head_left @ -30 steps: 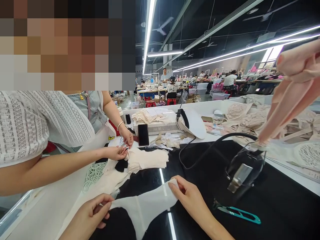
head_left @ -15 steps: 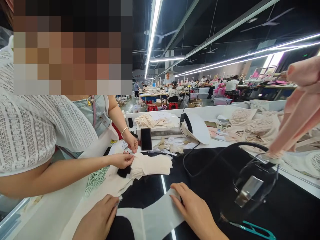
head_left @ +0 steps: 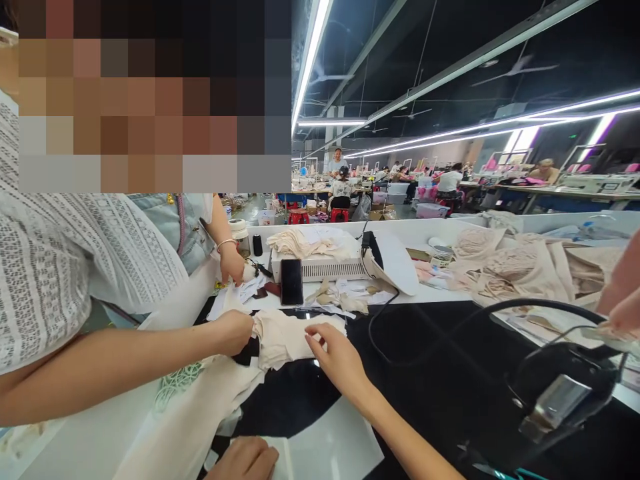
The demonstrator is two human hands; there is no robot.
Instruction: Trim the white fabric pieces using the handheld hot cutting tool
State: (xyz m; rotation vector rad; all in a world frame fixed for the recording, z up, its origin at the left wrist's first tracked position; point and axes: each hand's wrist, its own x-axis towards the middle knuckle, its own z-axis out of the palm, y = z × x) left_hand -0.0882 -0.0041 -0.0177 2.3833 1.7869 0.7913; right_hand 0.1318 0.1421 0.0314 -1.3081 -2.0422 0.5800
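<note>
A smooth white curved sheet (head_left: 333, 443), perhaps a pattern piece, lies on the dark glossy tabletop. My left hand (head_left: 245, 460) rests palm down on its left end, fingers slightly bent; its lower part is cut off by the frame. Farther forward, my right hand (head_left: 335, 353) reaches to a stack of cream fabric pieces (head_left: 285, 340), thumb and fingers apart at its near right edge. A co-worker's closed hand (head_left: 237, 333) touches the left end of that stack. The co-worker's other hand (head_left: 233, 262) is over papers farther back.
A black device with a metal plate (head_left: 560, 403) and cable stands at right, near teal-handled scissors (head_left: 520, 473). A phone (head_left: 291, 281) leans on a white vented box (head_left: 330, 269). Cream lace cloth (head_left: 520, 260) piles at back right; green cord (head_left: 177, 385) and more cream fabric (head_left: 200, 407) lie left.
My right hand has left the white sheet and moved forward to the fabric stack. My left hand has moved down and right onto the sheet. One co-worker hand has pulled back toward the papers.
</note>
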